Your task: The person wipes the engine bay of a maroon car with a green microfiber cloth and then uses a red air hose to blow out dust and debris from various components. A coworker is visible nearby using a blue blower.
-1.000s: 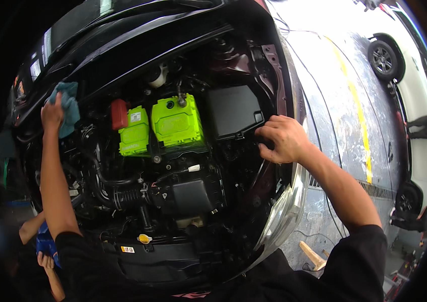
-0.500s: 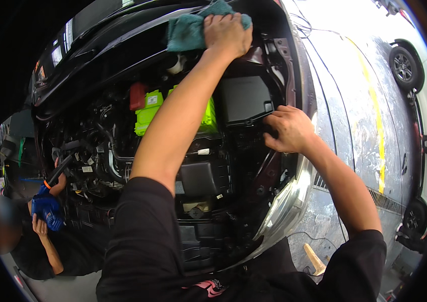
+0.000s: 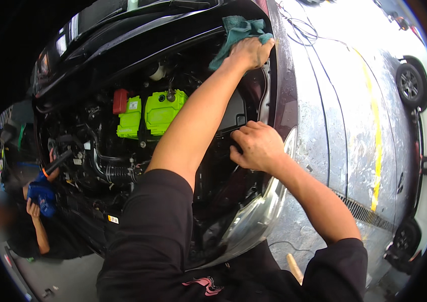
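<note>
A teal cloth is bunched under my left hand, which presses it against the far right corner of the open engine bay, near the windscreen base. My left arm reaches across the bay. Closer to me, my right hand rests at the bay's right side, just below the corner of a black box lid. Its fingers are bent and its thumb stands apart, with nothing seen between them. Left of my forearm sit bright green casings with a red cap beside them.
At the left, another person's hand holds a blue power tool with a black nozzle. A clear headlight borders the bay's near right. Cables lie on the wet floor, beside a drain grate. A pale car stands at far right.
My left hand has slid the cloth rightward and nearer, into the bay's corner. The whole view has shifted, uncovering more of the green casings. My right hand stays beside the black box.
</note>
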A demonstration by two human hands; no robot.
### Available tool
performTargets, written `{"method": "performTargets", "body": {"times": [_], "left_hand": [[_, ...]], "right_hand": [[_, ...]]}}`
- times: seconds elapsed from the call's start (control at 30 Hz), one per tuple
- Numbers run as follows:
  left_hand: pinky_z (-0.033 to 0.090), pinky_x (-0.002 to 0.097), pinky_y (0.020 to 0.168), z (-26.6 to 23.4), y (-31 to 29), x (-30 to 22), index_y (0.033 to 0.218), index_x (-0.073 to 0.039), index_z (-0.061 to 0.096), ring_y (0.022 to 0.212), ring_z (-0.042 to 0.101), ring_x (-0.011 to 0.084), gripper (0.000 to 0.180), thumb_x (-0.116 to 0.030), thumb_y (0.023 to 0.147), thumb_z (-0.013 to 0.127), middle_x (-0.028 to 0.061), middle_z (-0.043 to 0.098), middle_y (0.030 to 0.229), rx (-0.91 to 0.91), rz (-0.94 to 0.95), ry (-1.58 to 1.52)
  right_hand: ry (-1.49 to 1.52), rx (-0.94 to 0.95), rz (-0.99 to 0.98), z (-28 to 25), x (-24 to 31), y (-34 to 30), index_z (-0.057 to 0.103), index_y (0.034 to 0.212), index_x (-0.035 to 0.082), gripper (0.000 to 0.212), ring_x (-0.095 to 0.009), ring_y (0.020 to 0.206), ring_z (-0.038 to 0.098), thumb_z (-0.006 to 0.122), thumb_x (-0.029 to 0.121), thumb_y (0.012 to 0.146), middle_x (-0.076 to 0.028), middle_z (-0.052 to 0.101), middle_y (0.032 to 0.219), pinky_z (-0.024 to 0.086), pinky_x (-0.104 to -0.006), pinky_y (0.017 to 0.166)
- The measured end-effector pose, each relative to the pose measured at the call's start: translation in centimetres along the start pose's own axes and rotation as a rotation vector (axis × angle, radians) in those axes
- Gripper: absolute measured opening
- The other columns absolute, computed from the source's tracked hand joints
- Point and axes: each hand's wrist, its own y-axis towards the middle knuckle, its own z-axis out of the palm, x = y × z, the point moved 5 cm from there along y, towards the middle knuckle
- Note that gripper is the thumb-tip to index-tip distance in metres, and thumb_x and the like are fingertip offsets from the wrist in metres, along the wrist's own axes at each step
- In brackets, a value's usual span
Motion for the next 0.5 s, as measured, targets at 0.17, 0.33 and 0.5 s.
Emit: {"method": "performTargets", "body": {"times": [0.17,0.33,0.5], "left_hand": [[0.038,0.0447,0.111,1.3,0.4,1.7,0.131,-0.003,0.060,0.131,0.050,0.0413,0.064,-0.054,0.100,0.039,0.0258,0.058,0.135,-0.101,-0.079,0.015],[0.029,0.0419,0.119,1.4,-4.2,-0.3,0.149,-0.005,0.042,0.142,0.037,0.0363,0.064,-0.049,0.102,0.040,0.0151,0.038,0.157,-0.217,0.085,-0.001],[0.029,0.0437,0.120,1.0,-8.4,-0.4,0.148,-0.014,0.046,0.144,0.033,0.0402,0.056,-0.046,0.103,0.042,0.0078,0.036,0.159,-0.126,0.149,0.110]], "right_hand": [[0.017,0.015,-0.065,-0.2,0.2,0.3,0.066,0.081,0.007,0.021,-0.025,0.078,0.062,0.067,0.027,0.076,-0.007,0.064,0.074,0.051,-0.0370,0.076],[0.040,-0.022,-0.090,0.1,-0.5,0.1,0.066,0.080,0.006,0.019,-0.025,0.077,0.062,0.066,0.025,0.077,-0.008,0.065,0.074,0.051,-0.0374,0.076],[0.060,-0.051,-0.108,-0.3,-0.4,-0.2,0.065,0.076,0.006,0.018,-0.025,0.078,0.064,0.065,0.024,0.075,-0.008,0.067,0.075,0.052,-0.0369,0.076]]}}
